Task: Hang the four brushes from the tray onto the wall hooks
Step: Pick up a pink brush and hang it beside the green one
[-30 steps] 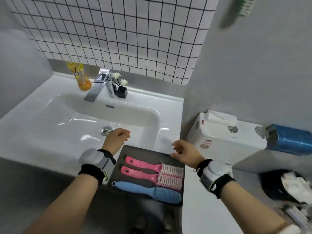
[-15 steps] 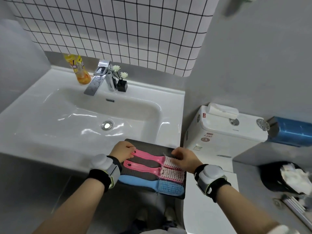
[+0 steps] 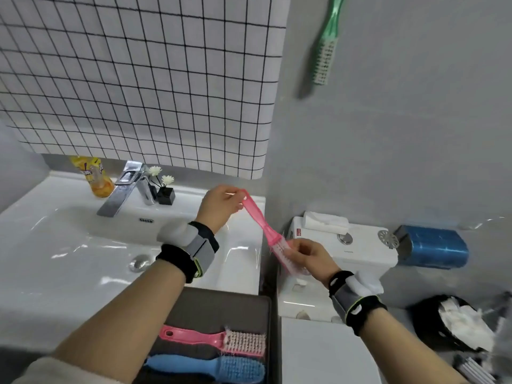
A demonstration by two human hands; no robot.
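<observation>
A pink brush [image 3: 263,228] is held in the air between the sink and the toilet tank. My left hand [image 3: 220,207] pinches its handle end, and my right hand [image 3: 309,257] grips its bristle head. Below, the dark tray [image 3: 221,306] on the sink's front edge holds a second pink brush [image 3: 216,339] and a blue brush [image 3: 213,368], lying side by side. High on the grey wall a green brush [image 3: 327,42] hangs with its bristles down; its hook is out of frame.
The white sink [image 3: 69,245] with a chrome tap [image 3: 124,187], an orange bottle [image 3: 95,176] and a small flower pot [image 3: 164,189] lies to the left. A white toilet tank [image 3: 360,245], blue dispenser [image 3: 432,249] and black bin [image 3: 457,322] stand at right.
Both hands lifted one pink brush off the tray and raised it. The view tilted up, bringing the hanging green brush into sight.
</observation>
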